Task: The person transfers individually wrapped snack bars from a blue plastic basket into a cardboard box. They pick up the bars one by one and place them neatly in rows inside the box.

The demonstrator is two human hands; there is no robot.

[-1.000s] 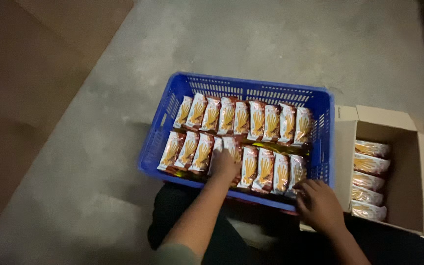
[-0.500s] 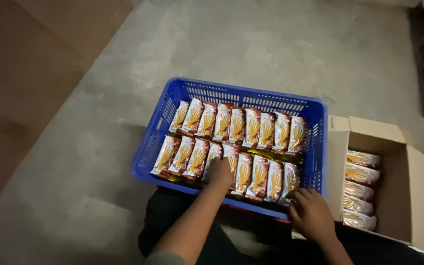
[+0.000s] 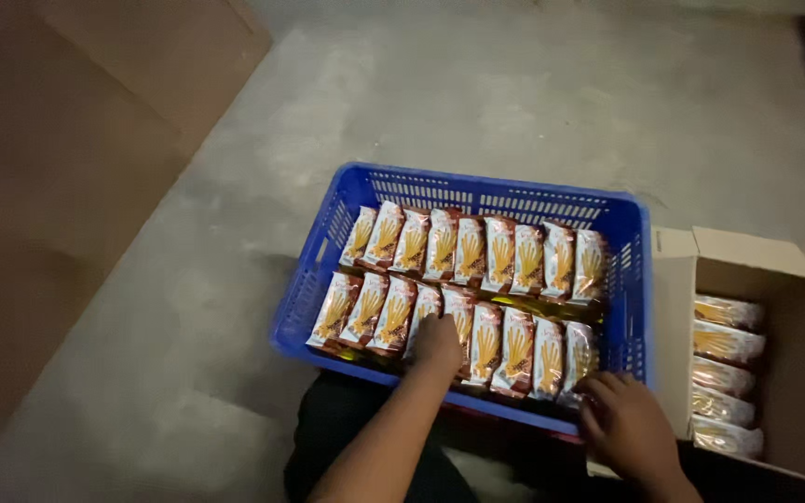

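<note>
Concrete floor (image 3: 477, 102) spreads under everything, with a brown cardboard sheet (image 3: 67, 140) lying off to my left. My blue plastic crate (image 3: 631, 279) sits just ahead of my knees, two rows of snack packets (image 3: 477, 251) standing on edge inside. An open cardboard box (image 3: 798, 307) touches its right side, more packets (image 3: 727, 373) stacked in it. My left hand (image 3: 438, 341) presses flat on the near row, fingers together. My right hand (image 3: 628, 427), loosely curled, rests at the crate's near right corner, clamping nothing.
</note>
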